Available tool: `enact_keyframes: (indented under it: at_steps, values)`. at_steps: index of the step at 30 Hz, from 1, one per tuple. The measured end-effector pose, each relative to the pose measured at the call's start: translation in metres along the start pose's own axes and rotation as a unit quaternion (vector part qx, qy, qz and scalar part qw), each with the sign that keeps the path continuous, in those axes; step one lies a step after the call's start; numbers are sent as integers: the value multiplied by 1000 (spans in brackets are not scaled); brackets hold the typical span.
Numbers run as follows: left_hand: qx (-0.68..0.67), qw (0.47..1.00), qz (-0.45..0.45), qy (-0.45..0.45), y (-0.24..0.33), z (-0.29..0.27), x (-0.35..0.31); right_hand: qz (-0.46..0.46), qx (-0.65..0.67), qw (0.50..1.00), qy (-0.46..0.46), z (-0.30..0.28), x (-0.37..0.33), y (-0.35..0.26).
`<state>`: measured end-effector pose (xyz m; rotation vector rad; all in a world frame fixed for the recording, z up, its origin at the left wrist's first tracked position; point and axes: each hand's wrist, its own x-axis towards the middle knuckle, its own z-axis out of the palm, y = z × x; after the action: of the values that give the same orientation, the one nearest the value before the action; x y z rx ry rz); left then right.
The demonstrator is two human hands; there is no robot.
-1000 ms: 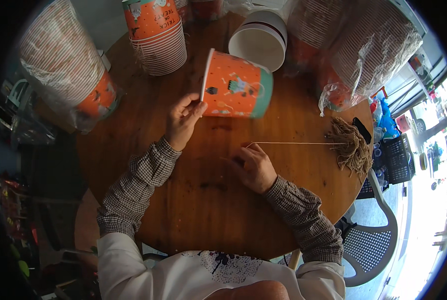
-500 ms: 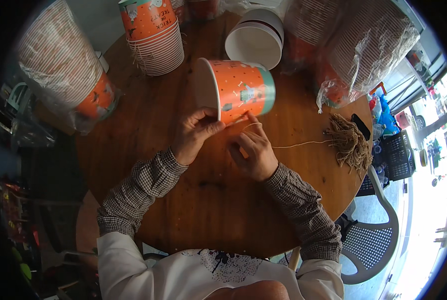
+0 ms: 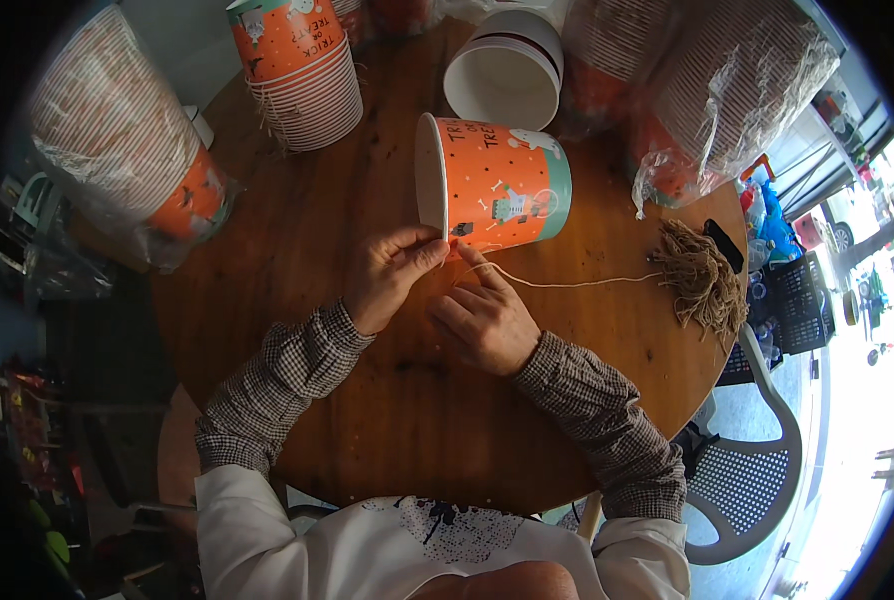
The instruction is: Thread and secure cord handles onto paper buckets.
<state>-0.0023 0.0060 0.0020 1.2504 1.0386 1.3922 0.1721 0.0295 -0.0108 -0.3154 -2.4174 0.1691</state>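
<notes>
An orange paper bucket (image 3: 502, 190) with a teal base band and cartoon figures lies on its side, its open mouth facing left. My left hand (image 3: 387, 275) pinches the lower edge of its white rim between thumb and fingers. Close beside that, my right hand (image 3: 487, 320) has its index finger stretched to the bucket wall near the rim, the other fingers curled in. A thin tan string (image 3: 587, 284) passes by the right fingertips and trails right to a bundle of strings (image 3: 702, 270). Where it meets the bucket, my fingers partly hide it.
Stacked orange buckets (image 3: 312, 95) stand at the back left, with a plastic-wrapped stack (image 3: 132, 130) further left. White-mouthed buckets (image 3: 502, 85) lie behind my bucket. More wrapped stacks (image 3: 732, 100) fill the back right. A dark phone (image 3: 724, 246) lies by the string bundle on the round wooden table (image 3: 397, 430).
The bucket has shifted right and turned a little. My right hand has moved left and down, its index finger now close to the rim. My left hand still grips the edge.
</notes>
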Motion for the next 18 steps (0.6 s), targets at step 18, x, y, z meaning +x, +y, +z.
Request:
enact_keyframes:
  at_steps: [18]
  values:
    - [11, 999, 18, -37, -19, 1, -4, 55, -119, 989, -67, -11, 9, -30]
